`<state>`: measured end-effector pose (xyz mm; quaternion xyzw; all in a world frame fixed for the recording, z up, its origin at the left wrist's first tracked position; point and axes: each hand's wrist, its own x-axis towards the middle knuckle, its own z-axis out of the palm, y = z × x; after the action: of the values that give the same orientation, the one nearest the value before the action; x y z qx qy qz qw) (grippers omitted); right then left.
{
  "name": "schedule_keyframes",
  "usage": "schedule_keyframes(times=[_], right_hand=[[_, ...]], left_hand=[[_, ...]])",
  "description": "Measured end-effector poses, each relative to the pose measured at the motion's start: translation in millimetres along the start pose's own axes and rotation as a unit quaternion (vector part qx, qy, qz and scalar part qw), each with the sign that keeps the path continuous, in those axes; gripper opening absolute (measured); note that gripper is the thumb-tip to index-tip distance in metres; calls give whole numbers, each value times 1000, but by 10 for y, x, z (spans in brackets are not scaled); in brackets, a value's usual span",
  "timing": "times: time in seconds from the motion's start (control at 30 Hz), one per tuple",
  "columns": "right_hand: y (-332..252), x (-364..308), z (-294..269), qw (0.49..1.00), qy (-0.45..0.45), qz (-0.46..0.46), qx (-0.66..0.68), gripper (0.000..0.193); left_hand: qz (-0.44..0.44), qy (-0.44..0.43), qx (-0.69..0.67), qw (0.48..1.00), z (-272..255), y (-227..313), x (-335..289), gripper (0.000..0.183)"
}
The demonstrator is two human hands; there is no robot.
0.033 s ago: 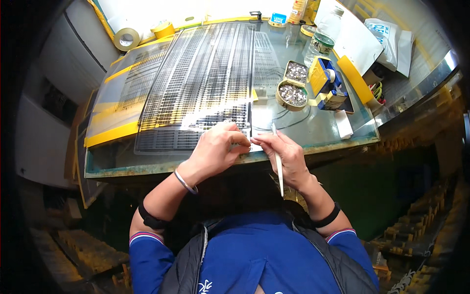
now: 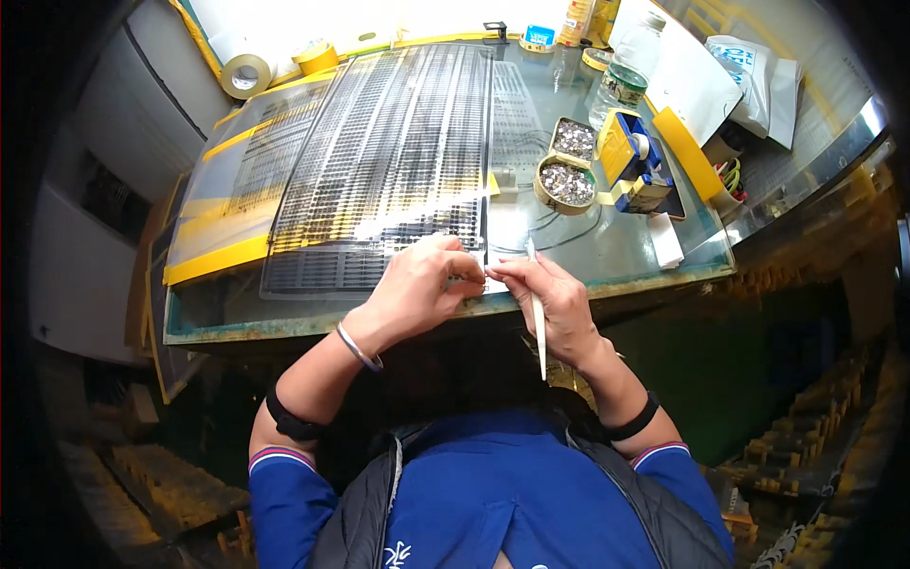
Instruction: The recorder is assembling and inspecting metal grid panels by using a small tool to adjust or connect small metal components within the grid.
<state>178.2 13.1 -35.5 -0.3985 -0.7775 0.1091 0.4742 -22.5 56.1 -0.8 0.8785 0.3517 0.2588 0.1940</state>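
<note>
A dark patterned transparent film sheet (image 2: 398, 152) lies on the glass-topped table (image 2: 607, 270). At its near right corner, the fingers of my left hand (image 2: 427, 284) are pinched together; whatever they hold is hidden or too small to name. My right hand (image 2: 559, 303) is closed beside it, fingertips almost touching the left ones. Between its fingers rests a slim white pen-like tool (image 2: 541, 341), one end pointing back toward me and the other rising past the knuckles. A small white patch (image 2: 498, 284) shows under the fingertips.
Right of the film stand two small tins (image 2: 567, 183) filled with tiny bits, a blue and yellow tape dispenser (image 2: 633, 161) and a clear bottle (image 2: 633, 62). A white strip (image 2: 665, 241) lies near the right edge. Tape rolls (image 2: 245, 76) sit at the far left.
</note>
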Motion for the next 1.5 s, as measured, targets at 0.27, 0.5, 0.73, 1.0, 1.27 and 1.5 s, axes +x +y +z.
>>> schedule_keyframes(times=[0.27, 0.5, 0.73, 1.0, 1.27, 1.5], right_hand=[[5, -22, -17, 999, -21, 28, 1, 21], [59, -45, 9, 1000, -19, 24, -1, 26], [26, -36, 37, 999, -11, 30, -1, 27], [22, -47, 43, 999, 11, 45, 24, 22], [-66, -30, 105, 997, 22, 73, 3, 16], [-122, 6, 172, 996, 34, 15, -76, 21]], left_hand=[[65, -107, -9, 992, -47, -26, 118, 11], [152, -111, 76, 979, 29, -94, 108, 11], [157, -71, 156, 973, 101, -64, 79, 10], [-30, -5, -42, 999, 48, -27, -94, 26], [107, 102, 143, 979, 215, 120, -406, 28], [104, 117, 106, 982, 322, 87, -411, 28]])
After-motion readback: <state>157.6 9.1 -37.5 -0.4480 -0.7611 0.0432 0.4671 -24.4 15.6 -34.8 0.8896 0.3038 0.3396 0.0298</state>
